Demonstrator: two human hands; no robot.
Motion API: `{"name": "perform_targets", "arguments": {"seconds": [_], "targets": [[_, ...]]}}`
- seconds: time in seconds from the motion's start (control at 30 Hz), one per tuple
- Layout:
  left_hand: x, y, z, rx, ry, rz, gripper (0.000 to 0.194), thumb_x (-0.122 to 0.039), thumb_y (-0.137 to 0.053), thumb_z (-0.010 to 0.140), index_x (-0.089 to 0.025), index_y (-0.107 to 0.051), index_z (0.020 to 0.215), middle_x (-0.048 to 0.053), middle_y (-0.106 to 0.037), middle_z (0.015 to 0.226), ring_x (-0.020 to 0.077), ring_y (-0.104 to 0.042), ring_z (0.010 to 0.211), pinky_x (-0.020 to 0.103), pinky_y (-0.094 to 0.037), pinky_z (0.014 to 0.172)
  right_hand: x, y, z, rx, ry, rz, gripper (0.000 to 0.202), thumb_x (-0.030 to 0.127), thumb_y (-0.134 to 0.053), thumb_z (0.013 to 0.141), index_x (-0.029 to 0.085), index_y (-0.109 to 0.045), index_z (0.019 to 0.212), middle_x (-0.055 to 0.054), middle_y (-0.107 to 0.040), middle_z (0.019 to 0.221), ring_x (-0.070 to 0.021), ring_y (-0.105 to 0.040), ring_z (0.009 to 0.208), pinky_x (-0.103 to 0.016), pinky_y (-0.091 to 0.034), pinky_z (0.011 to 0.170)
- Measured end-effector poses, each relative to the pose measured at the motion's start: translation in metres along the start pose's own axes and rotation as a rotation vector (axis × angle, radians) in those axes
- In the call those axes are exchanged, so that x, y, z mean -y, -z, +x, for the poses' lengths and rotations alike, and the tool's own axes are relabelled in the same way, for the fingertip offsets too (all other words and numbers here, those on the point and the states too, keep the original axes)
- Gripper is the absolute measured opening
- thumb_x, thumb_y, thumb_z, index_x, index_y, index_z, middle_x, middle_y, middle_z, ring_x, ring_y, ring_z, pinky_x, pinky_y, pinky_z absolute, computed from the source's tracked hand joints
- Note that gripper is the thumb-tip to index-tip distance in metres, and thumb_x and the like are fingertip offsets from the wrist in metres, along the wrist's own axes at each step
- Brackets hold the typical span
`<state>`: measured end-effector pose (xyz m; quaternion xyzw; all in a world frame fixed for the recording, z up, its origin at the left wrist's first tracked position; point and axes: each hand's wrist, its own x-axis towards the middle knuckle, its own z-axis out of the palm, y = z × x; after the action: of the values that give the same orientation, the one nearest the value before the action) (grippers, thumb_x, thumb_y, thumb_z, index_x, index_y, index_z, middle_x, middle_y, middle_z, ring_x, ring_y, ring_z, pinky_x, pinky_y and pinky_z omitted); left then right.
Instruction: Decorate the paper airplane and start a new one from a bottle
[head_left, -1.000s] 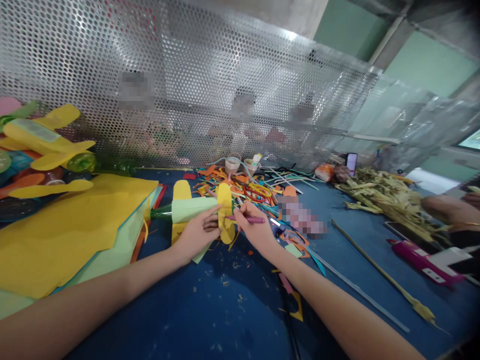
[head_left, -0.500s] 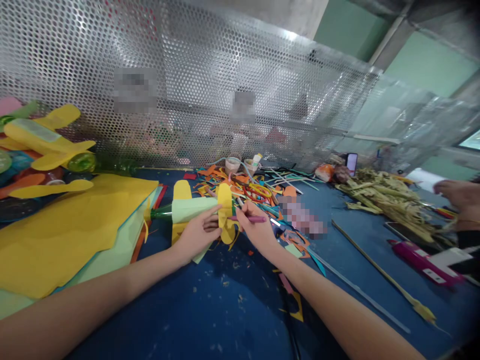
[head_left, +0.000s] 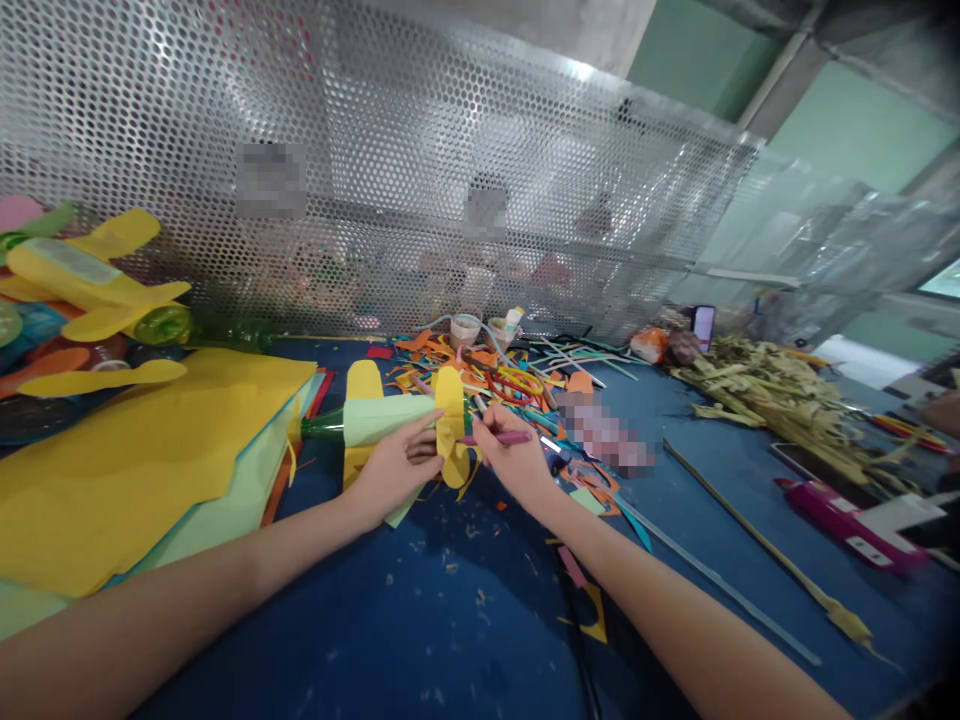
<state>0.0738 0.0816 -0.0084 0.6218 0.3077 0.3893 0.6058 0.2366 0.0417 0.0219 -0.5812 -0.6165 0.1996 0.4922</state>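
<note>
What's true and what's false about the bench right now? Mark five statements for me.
1. The right hand has its grip on a slim purple pen. True.
2. The green bottle wrapped in pale green paper stands upright. False: the bottle lies on its side.
3. The left hand touches the yellow paper strip with rounded ends. True.
4. The large yellow paper sheet lies to the right of both hands. False: the sheet lies to their left.
5. A magenta device with a white part lies on the right side of the blue table. True.
</note>
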Motion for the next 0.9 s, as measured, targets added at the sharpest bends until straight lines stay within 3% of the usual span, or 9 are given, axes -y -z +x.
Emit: {"name": "perform_targets", "arguments": {"seconds": [0.9], "targets": [[-0.0023, -0.0012, 0.0008, -0.014, 0.012, 0.033, 0.070, -0.016, -0.062, 0.067, -0.012, -0.039, 0.133, 0.008, -0.064, 0.101, 0.0157, -0.062, 0.085, 0.035, -0.047, 0.087, -0.0045, -0.0019, -0.0007, 0.053, 0.009, 0.049, 0.023, 0.034, -0.048, 0.084, 0.023, -0.038, 0.067, 0.009, -0.045, 0.047, -0.0118, -0.046, 0.045, -0.025, -0.039, 0.056]]}}
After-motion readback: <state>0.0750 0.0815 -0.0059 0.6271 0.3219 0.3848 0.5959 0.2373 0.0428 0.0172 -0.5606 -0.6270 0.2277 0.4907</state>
